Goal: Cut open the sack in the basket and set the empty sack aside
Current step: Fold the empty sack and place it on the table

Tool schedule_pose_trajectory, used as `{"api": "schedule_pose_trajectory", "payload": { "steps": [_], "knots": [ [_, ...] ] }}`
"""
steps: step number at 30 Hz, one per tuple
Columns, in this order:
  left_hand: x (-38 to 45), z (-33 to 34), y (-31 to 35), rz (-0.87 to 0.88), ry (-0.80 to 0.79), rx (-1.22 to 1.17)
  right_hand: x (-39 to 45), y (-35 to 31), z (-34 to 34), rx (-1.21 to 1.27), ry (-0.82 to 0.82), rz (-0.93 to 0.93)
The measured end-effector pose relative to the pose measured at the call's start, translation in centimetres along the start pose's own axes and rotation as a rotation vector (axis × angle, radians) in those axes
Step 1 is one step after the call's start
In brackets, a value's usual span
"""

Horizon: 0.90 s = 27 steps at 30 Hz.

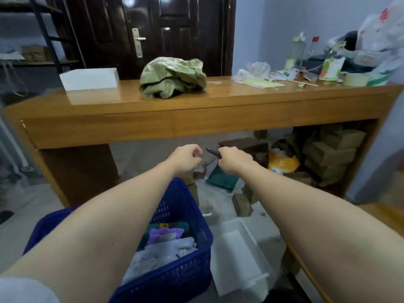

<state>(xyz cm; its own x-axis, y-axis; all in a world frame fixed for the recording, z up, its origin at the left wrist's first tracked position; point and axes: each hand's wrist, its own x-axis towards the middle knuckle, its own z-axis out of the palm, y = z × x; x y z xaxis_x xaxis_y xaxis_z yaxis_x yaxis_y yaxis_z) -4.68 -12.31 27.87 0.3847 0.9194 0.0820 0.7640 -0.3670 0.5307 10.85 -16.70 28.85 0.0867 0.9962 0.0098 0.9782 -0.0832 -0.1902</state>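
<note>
Both bare arms reach out over the blue basket, toward the wooden desk. The right hand is closed around a small dark tool, likely a cutter, whose tip pokes out toward the other hand. The left hand is loosely curled, fingers drawn in narrow, and I cannot tell whether it pinches anything. The two hands hang just beside each other, apart, below the desk's front edge.

The green sack lies crumpled in a heap on the desk top, near the middle, in front of the dark door. A white box sits on the desk near the sack, toward the shelving side. At the desk's other end is a clutter of bottles, plastic bags and a tape roll.

The basket stands on the floor before the desk, holding packets, one purple, one dark green, several pale. A white tray lies just beside the basket. Cardboard boxes are stacked under the desk.
</note>
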Motion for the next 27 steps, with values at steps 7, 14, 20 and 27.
{"api": "schedule_pose_trajectory", "payload": {
  "steps": [7, 14, 20, 27],
  "knots": [
    [3.8, 9.1, -5.3, -0.063, -0.119, -0.008, 3.8, 4.0, 9.9, 0.056, -0.097, 0.107],
    [8.4, 19.2, -11.7, -0.141, -0.241, 0.012, 8.3, 9.1, 20.7, 0.084, -0.262, 0.123],
    [10.0, 25.5, -16.3, -0.009, -0.311, 0.398, 10.3, 11.7, 29.6, 0.237, -0.407, 0.29],
    [11.9, 28.8, -17.7, 0.045, -0.311, 0.591, 11.1, 12.7, 37.5, 0.406, -0.481, 0.417]
  ]
}}
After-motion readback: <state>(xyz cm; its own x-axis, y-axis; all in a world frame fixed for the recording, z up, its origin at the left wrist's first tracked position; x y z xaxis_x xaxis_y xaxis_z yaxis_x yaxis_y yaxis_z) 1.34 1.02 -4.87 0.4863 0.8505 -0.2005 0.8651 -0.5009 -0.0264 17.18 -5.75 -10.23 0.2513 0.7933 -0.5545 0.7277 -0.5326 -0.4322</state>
